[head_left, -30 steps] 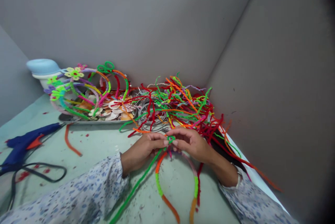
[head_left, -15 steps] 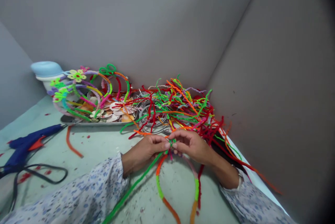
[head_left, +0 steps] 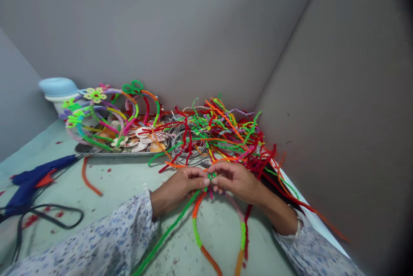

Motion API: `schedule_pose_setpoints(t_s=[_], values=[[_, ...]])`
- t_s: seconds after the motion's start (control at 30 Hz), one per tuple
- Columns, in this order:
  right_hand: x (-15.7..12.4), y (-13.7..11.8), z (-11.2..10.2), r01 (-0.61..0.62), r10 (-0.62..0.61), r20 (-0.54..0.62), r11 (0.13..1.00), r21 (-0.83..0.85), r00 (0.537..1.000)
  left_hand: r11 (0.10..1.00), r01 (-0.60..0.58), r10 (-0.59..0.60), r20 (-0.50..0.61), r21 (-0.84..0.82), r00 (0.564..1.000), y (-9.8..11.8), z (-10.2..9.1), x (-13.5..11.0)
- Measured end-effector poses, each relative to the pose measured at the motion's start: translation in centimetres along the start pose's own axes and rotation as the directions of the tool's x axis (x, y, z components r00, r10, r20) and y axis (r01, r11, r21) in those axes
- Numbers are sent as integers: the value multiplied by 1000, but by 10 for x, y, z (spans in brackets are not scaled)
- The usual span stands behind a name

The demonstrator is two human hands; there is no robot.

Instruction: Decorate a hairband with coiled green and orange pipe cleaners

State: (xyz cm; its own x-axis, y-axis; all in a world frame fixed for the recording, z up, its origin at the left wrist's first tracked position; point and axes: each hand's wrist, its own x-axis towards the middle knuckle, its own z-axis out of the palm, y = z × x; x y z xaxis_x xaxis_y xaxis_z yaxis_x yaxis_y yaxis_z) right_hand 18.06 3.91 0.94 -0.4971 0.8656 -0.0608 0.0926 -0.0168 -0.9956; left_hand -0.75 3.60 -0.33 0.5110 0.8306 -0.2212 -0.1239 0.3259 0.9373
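While left grip (head_left: 179, 185) and right grip (head_left: 238, 181) pinch green pipe cleaner (head_left: 171, 229) | its loop (head_left: 211, 176) looks smaller than earlier

Loose, long, pale sleeves (head_left: 106, 234), printed all over with irregular blue spots, are worn, gathered at the cuffs (head_left: 147, 205).

Single head-worn view, looking forward and down from above the near side of the table (head_left: 127, 179), sitting close to it, facing the grey wall (head_left: 180, 30) rising behind it.
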Motion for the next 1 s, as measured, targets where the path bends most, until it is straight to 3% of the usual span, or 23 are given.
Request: schedule_pose_setpoints(t_s=[0.23, 0.57, 0.77, 1.0], values=[[2, 4, 1, 64, -63, -24, 998, 17, 998, 998, -38, 37, -6, -54, 999, -1, 1, 2], [6, 5, 6, 47, -47, -92, 999, 7, 995, 1000, -13, 13, -2, 8, 1000, -2, -2, 3], [4, 1, 9, 46, -44, -86, 999, 22, 995, 995, -60, 67, 77, -81, 995, -1, 0, 3], [5, 6, 14, 43, -30, -116, 993, 108, 993, 992, -81, 71, -106, -94, 992, -6, -3, 7]])
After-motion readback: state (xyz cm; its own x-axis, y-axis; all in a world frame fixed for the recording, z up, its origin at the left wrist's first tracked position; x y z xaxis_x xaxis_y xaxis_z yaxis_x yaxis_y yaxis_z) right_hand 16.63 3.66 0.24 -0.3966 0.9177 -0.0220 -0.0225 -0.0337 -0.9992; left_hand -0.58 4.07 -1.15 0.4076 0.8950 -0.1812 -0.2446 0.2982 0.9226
